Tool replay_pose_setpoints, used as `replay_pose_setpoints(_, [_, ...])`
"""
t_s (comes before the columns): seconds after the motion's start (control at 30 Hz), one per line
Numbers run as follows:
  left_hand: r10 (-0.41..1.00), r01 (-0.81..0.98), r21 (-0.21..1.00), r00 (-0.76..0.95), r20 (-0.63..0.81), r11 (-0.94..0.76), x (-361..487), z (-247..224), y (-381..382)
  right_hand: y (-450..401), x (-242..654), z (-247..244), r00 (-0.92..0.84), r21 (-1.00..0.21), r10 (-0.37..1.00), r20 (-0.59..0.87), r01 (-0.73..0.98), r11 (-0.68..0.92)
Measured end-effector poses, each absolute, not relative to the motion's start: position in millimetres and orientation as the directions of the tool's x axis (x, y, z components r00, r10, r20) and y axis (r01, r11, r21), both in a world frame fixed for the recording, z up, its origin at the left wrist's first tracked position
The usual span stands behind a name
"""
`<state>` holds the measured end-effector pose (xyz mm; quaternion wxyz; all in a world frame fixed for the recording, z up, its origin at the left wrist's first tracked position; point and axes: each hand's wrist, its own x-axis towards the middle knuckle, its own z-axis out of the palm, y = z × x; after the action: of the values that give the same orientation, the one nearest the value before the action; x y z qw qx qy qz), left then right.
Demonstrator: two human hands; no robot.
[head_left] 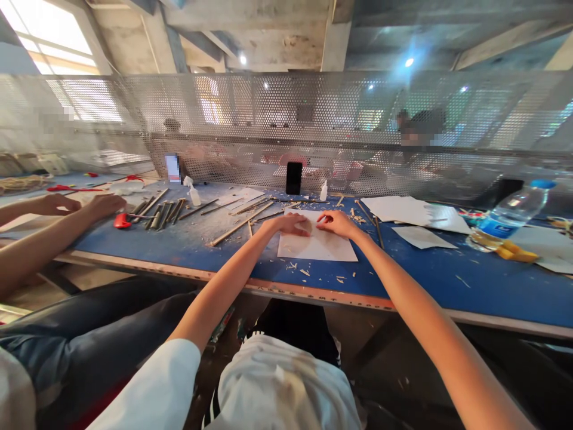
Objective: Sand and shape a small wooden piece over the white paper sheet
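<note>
A white sheet of paper [317, 246] lies on the blue tabletop [250, 263] near its front edge. My left hand [293, 224] rests over the upper left part of the sheet, its fingers stretched toward the right around a small pale piece too indistinct to name. My right hand [333, 223] is just to the right, above the sheet, with thumb and fingertips curled close together; whatever may be between them is too small to make out. A narrow gap separates the two hands. Pale wood shavings [304, 272] are scattered around the paper.
Behind the sheet stand a black phone [294, 178] and a small white bottle [323, 191]. Papers [412, 212] and a water bottle [514, 214] are at right. Sticks and tools [168, 214] lie at left, beside another person's hands [101, 206]. A perforated metal screen [250, 128] backs the table.
</note>
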<state>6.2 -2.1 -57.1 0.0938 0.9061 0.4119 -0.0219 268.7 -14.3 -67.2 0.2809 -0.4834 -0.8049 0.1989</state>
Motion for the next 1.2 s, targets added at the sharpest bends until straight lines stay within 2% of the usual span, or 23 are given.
replay_pose_setpoints(0.13, [0.731, 0.738, 0.164, 0.673, -0.112, -0.655, 5.5, -56.7, -3.2, -15.4, 271.9, -62.8, -0.410, -0.524, 0.872, 0.266, 0.698, 0.488])
replay_pose_setpoints(0.3, [0.735, 0.747, 0.157, 0.665, -0.133, -0.647, 4.8, -57.0, -1.7, -15.2, 279.6, -59.1, -0.441, -0.525, 0.868, 0.229, 0.695, 0.491])
replay_pose_setpoints(0.57, [0.731, 0.741, 0.175, 0.670, -0.131, -0.648, 6.0, -53.4, -6.2, -14.9, 272.4, -64.7, -0.394, -0.493, 0.881, 0.262, 0.730, 0.473])
replay_pose_setpoints(0.77, [0.733, 0.739, 0.164, 0.672, -0.109, -0.653, 6.7, -54.7, -6.0, -17.3, 269.3, -64.0, -0.388, -0.501, 0.886, 0.253, 0.732, 0.463])
replay_pose_setpoints(1.03, [0.738, 0.744, 0.181, 0.665, -0.111, -0.643, 5.8, -57.3, -3.6, -16.8, 268.2, -64.4, -0.370, -0.583, 0.896, 0.247, 0.682, 0.442])
replay_pose_setpoints(1.2, [0.736, 0.744, 0.155, 0.667, -0.116, -0.650, 7.8, -56.2, -4.3, -14.2, 264.3, -71.1, -0.315, -0.582, 0.908, 0.276, 0.697, 0.419])
